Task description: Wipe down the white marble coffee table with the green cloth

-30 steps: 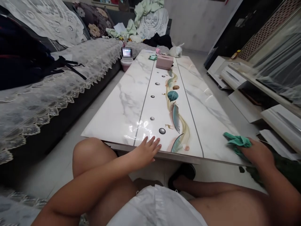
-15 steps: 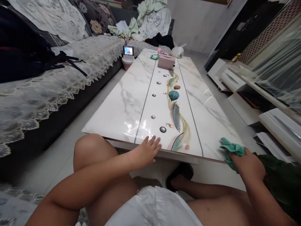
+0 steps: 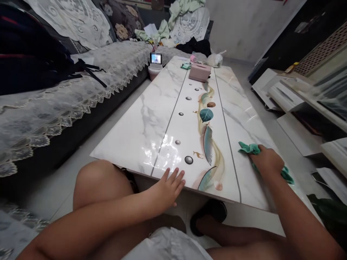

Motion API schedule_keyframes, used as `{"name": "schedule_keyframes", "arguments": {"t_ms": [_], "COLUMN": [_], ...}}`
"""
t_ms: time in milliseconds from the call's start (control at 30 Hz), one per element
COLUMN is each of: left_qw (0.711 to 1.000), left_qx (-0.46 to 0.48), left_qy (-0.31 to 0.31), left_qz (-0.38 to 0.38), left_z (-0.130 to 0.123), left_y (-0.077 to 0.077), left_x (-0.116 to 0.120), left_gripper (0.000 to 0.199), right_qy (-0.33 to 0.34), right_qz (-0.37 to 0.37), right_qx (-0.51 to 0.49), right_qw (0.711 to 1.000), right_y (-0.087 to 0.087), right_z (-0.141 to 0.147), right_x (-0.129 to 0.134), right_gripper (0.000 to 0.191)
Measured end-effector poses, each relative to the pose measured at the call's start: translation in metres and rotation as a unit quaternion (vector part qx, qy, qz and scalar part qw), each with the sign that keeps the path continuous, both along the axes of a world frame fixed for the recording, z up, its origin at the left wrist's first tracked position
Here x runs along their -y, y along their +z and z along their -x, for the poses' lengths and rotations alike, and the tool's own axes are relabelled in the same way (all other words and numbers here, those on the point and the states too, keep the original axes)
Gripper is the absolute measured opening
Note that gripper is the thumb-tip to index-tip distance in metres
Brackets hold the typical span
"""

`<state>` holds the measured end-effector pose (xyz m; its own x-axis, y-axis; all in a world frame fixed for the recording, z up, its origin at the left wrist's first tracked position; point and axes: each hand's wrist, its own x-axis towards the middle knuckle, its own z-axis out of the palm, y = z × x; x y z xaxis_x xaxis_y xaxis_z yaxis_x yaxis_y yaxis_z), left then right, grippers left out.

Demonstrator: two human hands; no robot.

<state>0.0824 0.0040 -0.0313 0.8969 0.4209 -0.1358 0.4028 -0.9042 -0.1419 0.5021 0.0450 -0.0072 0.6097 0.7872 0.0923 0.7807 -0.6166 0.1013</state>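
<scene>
Glossy marbled tabletop [image 3: 130,130] under crumpled green cloth [image 3: 249,148]

Right hand [image 3: 268,163] gripping cloth [image 3: 249,148], marbled table [image 3: 130,133]

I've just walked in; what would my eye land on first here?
Probably the long, glossy white table filling the middle of the view, with a round teal leaf pictured along its center. Next, the right hand holding a green cloth over its right side, and the pink box near its far end.
</scene>
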Motion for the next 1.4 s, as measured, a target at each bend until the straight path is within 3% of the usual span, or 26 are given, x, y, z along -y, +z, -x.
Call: {"name": "schedule_keyframes", "arguments": {"t_ms": [100,200,300,433,633,767,900,1067,1233,1400], "left_qw": [0.999,0.992,0.982,0.977,0.975,0.979,0.982,0.982,0.982,0.981], "left_qx": [0.022,0.060,0.075,0.088,0.080,0.068,0.074,0.080,0.064,0.061], "left_qy": [0.003,0.043,0.078,0.094,0.085,0.075,0.078,0.079,0.078,0.072], "left_qz": [-0.035,-0.100,-0.157,-0.171,-0.188,-0.175,-0.154,-0.155,-0.162,-0.170], "left_z": [0.000,-0.005,-0.011,-0.018,-0.016,-0.012,-0.012,-0.012,-0.011,-0.010], "left_y": [-0.016,-0.037,-0.056,-0.073,-0.069,-0.058,-0.055,-0.056,-0.054,-0.055], "left_x": [0.008,0.021,0.031,0.035,0.032,0.029,0.027,0.026,0.026,0.025], "left_gripper": [0.086,0.103,0.092,0.080,0.084,0.079,0.074,0.079,0.086,0.092], "right_qy": [-0.002,0.041,0.075,0.084,0.047,0.097,0.102,0.136,0.198,0.281], "right_qz": [0.003,-0.005,-0.012,-0.012,-0.011,-0.014,-0.005,-0.001,-0.012,-0.061], "right_qx": [0.008,0.009,-0.010,-0.026,-0.006,-0.040,-0.088,-0.127,-0.118,-0.138], "right_qw": [1.000,0.999,0.997,0.996,0.999,0.994,0.991,0.982,0.973,0.948], "right_y": [-0.002,-0.005,-0.006,-0.003,-0.001,0.002,0.007,0.012,0.002,-0.014], "right_z": [-0.013,-0.028,-0.041,-0.046,-0.029,-0.021,-0.017,0.002,0.031,0.057], "right_x": [-0.027,-0.048,-0.071,-0.111,-0.174,-0.194,-0.190,-0.161,-0.112,-0.050], "right_gripper": [0.052,0.048,0.045,0.043,0.049,0.050,0.050,0.053,0.036,0.032]}}
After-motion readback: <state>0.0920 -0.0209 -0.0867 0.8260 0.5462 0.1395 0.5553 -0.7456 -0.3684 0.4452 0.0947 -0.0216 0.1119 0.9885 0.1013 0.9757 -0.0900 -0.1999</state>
